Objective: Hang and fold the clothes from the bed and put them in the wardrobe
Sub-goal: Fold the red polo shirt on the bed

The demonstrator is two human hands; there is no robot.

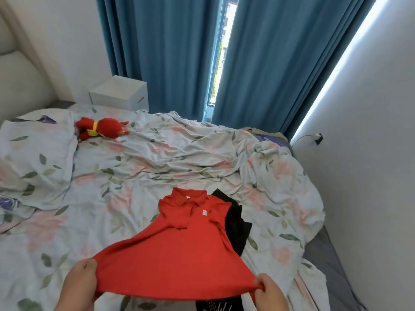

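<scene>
Both hands reach forward, palms down. The left hand (78,286) at 7 o'clock and the right hand (268,292) at 5 o'clock each pinch a hem corner of the red polo shirt (177,250), stretched over the bed (157,162), overlapping a black garment (238,227).

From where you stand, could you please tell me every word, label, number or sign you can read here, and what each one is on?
No text here can be read.
Small white chest label on the red collared polo shirt: red marks, too blurred to read.
Small neck tag inside the shirt collar: too small to read.
Pale print on the blue patch at the far edge of the bed: blurred.
White pattern on the black garment under the hem: lines and dots, not letters.
</scene>
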